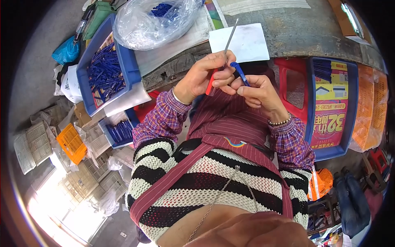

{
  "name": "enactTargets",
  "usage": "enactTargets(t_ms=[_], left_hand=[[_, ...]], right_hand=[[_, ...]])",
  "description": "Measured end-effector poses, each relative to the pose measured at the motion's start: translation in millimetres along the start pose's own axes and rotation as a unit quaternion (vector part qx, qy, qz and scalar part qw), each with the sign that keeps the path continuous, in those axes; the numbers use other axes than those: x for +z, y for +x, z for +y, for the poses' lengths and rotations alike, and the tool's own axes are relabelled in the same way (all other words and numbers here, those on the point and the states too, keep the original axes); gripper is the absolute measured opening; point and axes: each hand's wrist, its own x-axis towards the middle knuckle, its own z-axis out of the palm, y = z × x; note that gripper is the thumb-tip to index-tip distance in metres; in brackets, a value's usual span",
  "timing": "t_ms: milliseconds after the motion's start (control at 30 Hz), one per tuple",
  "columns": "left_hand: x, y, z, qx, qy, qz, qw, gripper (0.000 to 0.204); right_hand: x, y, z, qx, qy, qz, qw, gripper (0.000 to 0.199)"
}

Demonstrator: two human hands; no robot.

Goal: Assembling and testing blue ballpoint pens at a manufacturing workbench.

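My left hand (205, 76) is closed around a red-handled screwdriver (231, 36), its thin metal shaft pointing up and away from me. The red handle end shows below the fingers. Beside it, my right hand (260, 91) pinches a slim blue plastic piece (239, 73) with a rounded, hooked upper end. The fingertips of both hands nearly meet, and whether the left fingers also touch the blue piece cannot be made out. A white sheet of paper (251, 43) lies on the bench edge just beyond my hands.
A blue tray (133, 68) full of slim blue pieces stands at left, with a smaller bin (108, 133) below it. A clear plastic bag (142, 29) lies on the worn bench (296, 33). At right are another blue tray (311, 154), a red stool (290, 66) and orange crates (366, 107).
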Motion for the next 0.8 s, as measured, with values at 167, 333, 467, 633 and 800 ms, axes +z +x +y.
enactTargets(t_ms=[167,333,467,633,800], left_hand=[[1.7,0.1,-0.1,0.010,0.054,0.010,0.998,0.029],[4.6,3.3,-1.6,0.002,0.114,0.028,0.993,0.031],[3.9,4.1,-6.2,0.003,0.121,0.031,0.992,0.031],[1.3,6.7,-10.6,-0.006,0.079,0.024,0.997,0.027],[9.2,12.8,-27.1,-0.058,0.031,0.050,0.997,0.025]], right_hand=[[-1.3,0.5,2.2,-0.009,0.026,0.035,0.999,0.016],[-5.6,-3.5,2.8,-0.007,0.025,0.052,0.998,0.016],[-10.8,-10.1,3.0,-0.013,-0.017,0.077,0.997,0.016],[-24.2,-31.5,5.4,-0.344,-0.509,0.159,0.772,0.013],[-29.8,-70.5,6.1,-0.388,-0.734,-0.063,0.553,0.028]])
